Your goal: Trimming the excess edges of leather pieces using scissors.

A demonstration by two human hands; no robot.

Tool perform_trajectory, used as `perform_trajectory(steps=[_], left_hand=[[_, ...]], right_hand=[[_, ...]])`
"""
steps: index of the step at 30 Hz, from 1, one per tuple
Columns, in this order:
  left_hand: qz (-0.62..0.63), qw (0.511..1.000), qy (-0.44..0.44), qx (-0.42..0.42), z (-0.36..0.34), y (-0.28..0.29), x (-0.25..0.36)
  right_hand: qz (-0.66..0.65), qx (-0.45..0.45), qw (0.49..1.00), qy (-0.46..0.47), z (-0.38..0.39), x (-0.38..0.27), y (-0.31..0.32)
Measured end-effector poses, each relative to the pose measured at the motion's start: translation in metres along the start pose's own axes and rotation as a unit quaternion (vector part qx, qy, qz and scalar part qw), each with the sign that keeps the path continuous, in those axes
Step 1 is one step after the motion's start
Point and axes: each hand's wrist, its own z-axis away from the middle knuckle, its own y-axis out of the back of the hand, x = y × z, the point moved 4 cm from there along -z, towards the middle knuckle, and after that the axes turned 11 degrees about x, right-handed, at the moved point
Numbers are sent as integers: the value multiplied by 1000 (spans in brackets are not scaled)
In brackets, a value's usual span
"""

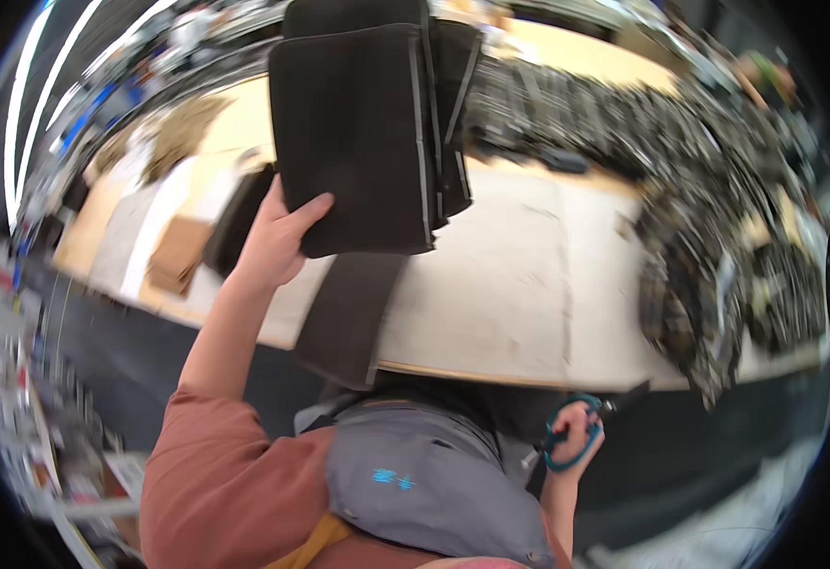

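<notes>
Extending toward one o'clock from the nearer left hand [282, 232], dark flat panels [353, 142] were pinched by their lower-left edge over the table [491, 284], long axis twelve-to-six; teal-handled scissors [607, 406] were gripped by the right hand [578, 438], past four o'clock.

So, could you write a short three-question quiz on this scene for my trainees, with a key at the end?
1. Which hand holds the scissors?

2. True or false: the left hand is empty.

3. Pick one. Toward which side of the table is most of the mottled cloth heaped?
(a) the person's left
(b) the person's right
(c) the middle of the near edge

Key:
1. The right hand.
2. False; it has dark panels in its grip.
3. (b)
</notes>
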Motion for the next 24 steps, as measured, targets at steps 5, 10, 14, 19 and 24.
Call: perform_trajectory(steps=[5,10,14,19,24], left_hand=[[38,986,-49,153,-1,119,32],[40,972,-73,218,-39,224,49],[7,977,-85,196,-108,284,43],[19,983,-83,164,-209,311,29],[47,982,-55,174,-315,350,2]], right_hand=[[-36,-115,992,22,-21,-4,-63],[11,-130,991,40,-30,4,-115],[32,-89,994,53,-34,17,-118],[-48,-61,997,10,-41,33,-108],[-42,-43,998,21,-42,35,-109]])
